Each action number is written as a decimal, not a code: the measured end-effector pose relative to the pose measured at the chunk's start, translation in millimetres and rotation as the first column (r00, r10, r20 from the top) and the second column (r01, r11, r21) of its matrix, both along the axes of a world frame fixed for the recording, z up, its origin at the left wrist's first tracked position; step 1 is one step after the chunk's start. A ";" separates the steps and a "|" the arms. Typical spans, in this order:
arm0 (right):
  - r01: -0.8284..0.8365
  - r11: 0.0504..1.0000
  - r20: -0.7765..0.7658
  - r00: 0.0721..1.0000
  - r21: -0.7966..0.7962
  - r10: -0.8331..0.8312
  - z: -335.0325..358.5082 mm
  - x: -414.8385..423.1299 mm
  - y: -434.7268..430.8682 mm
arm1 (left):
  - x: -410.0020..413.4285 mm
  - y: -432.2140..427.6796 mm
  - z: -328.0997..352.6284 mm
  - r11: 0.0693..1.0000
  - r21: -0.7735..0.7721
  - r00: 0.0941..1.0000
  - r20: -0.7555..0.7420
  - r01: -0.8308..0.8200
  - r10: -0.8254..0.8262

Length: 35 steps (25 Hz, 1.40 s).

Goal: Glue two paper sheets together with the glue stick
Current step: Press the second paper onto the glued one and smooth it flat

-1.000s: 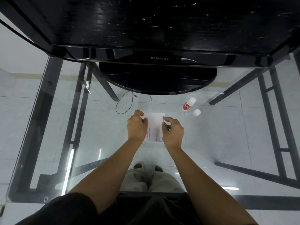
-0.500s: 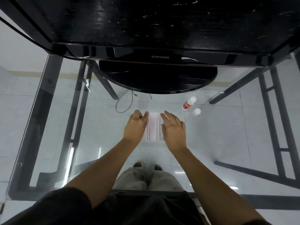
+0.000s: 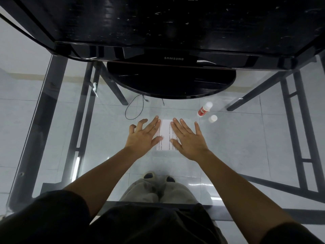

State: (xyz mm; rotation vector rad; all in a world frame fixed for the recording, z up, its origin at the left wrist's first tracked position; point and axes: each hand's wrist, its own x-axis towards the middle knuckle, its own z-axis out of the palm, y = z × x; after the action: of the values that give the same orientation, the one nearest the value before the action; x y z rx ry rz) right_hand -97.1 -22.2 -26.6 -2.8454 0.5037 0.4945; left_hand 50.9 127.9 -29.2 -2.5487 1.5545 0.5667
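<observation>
Head view: our left hand (image 3: pixel 142 136) and right hand (image 3: pixel 190 140), fingers spread, pressed flat on white printed paper sheets (image 3: pixel 165 134) near centre; the uncapped red-and-white glue stick (image 3: pixel 204 110) lay far right. We judged gluing nearly done.

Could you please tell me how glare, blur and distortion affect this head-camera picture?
Head view: the wide lens bows the monitor edge; the glass table reflects pale streaks; the glue stick tip looks soft; print on the paper is unreadable.
</observation>
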 end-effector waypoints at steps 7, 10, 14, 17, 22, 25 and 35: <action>-0.004 1.000 -0.006 1.000 -0.021 0.003 -1.9 0.7 0.6 | -18.6 19.6 1.8 0.986 0.046 0.988 -0.015 0.157 -0.157; -0.007 1.000 -0.008 1.000 -0.019 0.006 0.0 -0.9 1.1 | -11.3 20.4 2.6 0.942 0.071 0.943 0.033 0.328 -0.330; 0.004 0.998 0.005 1.000 0.068 -0.005 0.6 -6.3 1.8 | -1.9 21.3 2.4 0.913 0.041 0.913 0.026 0.406 -0.408; -0.034 0.996 -0.011 0.999 0.079 0.035 3.4 -7.8 -4.2 | -2.2 21.9 2.4 0.918 0.033 0.919 -0.007 0.394 -0.394; -0.036 0.997 -0.059 0.997 0.064 0.040 6.4 -5.1 -5.4 | -6.8 33.3 1.8 0.886 0.011 0.886 -0.007 0.464 -0.464; -0.025 0.996 -0.075 0.997 0.087 0.032 7.1 -3.9 -5.1 | -12.5 42.9 2.3 0.871 -0.006 0.871 -0.008 0.491 -0.491; -0.008 0.996 -0.071 0.997 0.092 0.015 8.3 -2.5 -2.9 | -18.3 38.2 -1.4 0.917 -0.001 0.915 -0.062 0.399 -0.398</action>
State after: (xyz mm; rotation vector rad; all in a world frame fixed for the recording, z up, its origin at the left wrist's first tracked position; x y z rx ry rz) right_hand -99.5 -25.1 -18.3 -2.7528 0.4652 0.6073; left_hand 32.7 166.1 -30.6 -2.1262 2.0095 0.6004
